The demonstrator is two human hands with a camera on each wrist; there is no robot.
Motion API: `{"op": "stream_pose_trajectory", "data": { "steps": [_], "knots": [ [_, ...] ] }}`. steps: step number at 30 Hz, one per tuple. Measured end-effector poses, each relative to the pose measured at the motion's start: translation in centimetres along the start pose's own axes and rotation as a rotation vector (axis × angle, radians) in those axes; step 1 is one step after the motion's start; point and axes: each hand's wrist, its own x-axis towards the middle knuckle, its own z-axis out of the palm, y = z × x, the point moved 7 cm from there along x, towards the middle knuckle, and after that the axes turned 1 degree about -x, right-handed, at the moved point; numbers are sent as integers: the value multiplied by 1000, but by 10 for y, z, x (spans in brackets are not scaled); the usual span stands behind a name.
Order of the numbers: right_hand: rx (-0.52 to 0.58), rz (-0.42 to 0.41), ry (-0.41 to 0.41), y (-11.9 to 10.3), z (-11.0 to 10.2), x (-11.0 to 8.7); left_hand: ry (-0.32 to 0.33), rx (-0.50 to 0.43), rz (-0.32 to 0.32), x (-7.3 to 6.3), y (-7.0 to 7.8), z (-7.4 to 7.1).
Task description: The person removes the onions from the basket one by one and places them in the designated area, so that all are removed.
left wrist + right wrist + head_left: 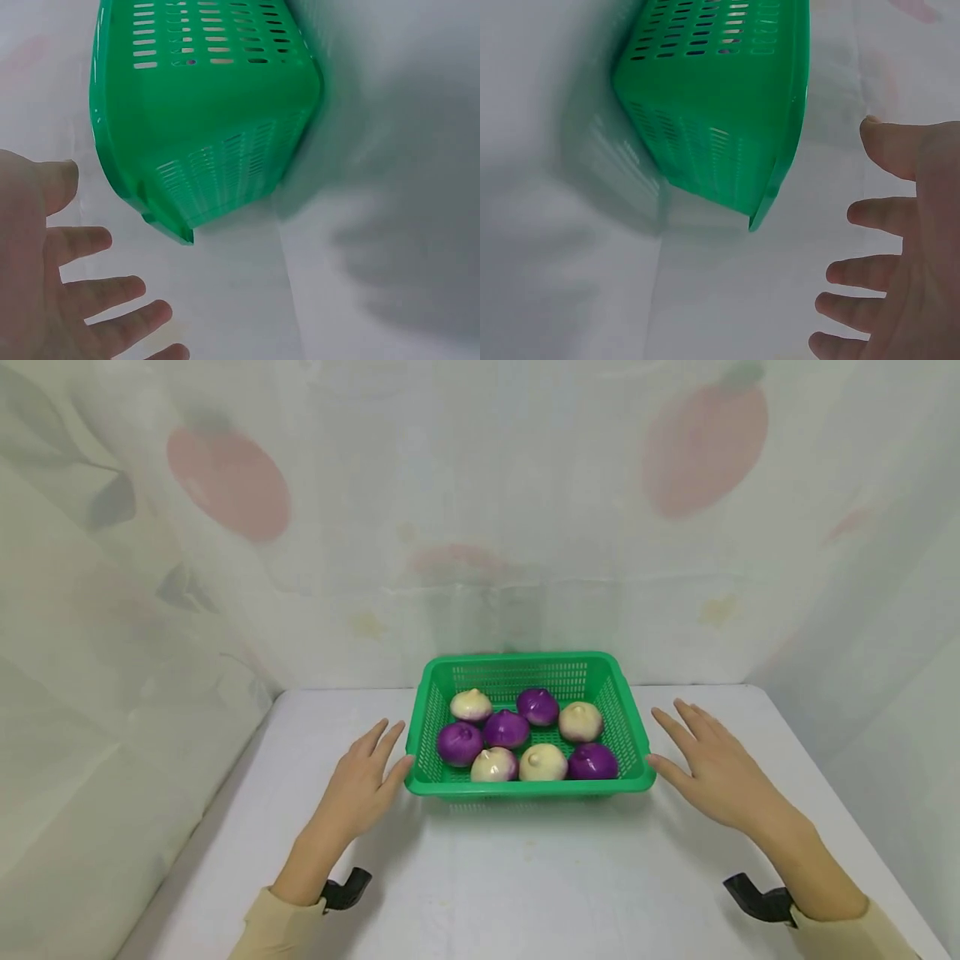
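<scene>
A green plastic basket (525,788) with slotted walls stands near the back of the table. Inside it lie several glossy round onions with pointed tops, some purple (460,744) and some cream-white (543,763). My left hand (362,785) hovers just left of the basket, fingers spread and holding nothing; the left wrist view shows a gap between its fingers and the green wall (202,105). On the other side, my right hand (712,768) is likewise spread beside the basket's right rim. Its fingers are apart from the basket wall (712,97) in the right wrist view.
A white cloth covers the table (517,877). Behind it hangs a pale curtain (525,510) with faded fruit prints, close to the basket's back rim. More sheeting rises at the left (112,693) and right (885,652) sides. Each wrist wears a black strap piece (347,889).
</scene>
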Motion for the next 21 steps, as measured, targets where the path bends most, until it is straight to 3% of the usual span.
{"op": "stream_pose_trajectory", "data": {
  "steps": [9,21],
  "knots": [
    [12,-21,-24,-17,-4,8,-49,-136,-110,5,-1,10],
    [72,-86,-62,-37,-3,27,-87,-457,-142,13,-2,22]
  ]
}}
